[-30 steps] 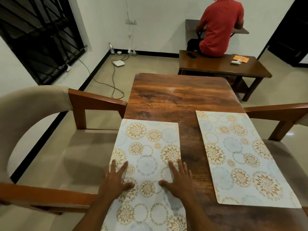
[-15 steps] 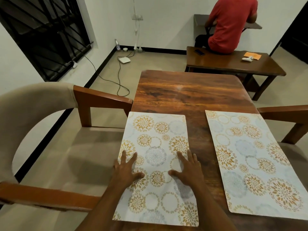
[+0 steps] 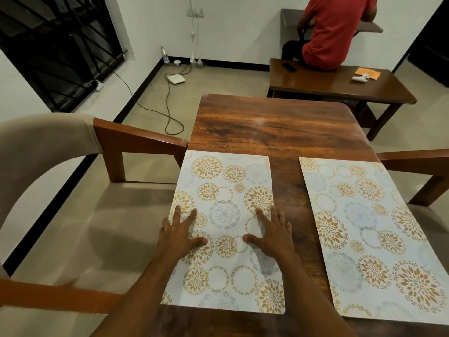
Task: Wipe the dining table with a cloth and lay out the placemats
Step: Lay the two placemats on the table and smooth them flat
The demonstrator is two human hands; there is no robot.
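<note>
Closest to me, both forearms reach in from the bottom edge. My left hand [image 3: 181, 235] and right hand [image 3: 269, 233] lie palm down on the near half of the left placemat [image 3: 226, 171]. The fingers are straight and spread wide, and neither hand is curled around anything. They press flat on the mat, thumbs pointing toward each other with a patterned gap between them. The left hand's outer fingers sit at the mat's left edge. The right hand's outer fingers reach past its right edge onto the wood.

That mat lies flat on the dining table [image 3: 267, 122], and its long left side runs along the table's left edge. The right placemat [image 3: 369, 229] has the same gold and blue-grey floral circles. It lies flat beside the first, with a strip of bare wood between them, and its near right corner runs out of view.

A padded chair [image 3: 138, 139] with wooden arms stands on the left of the table. The arm of another chair [image 3: 413, 159] shows on the right.

Beyond the table's far end stands a low wooden bench [image 3: 340, 93]. It holds a dark phone [image 3: 289, 67], a small white object [image 3: 362, 78] and an orange sheet [image 3: 368, 72]. A person in a red shirt [image 3: 335, 27] sits on the bench, facing away. On the floor to the far left, a cable [image 3: 155, 110] runs toward a flat white box [image 3: 175, 79] near the wall.
</note>
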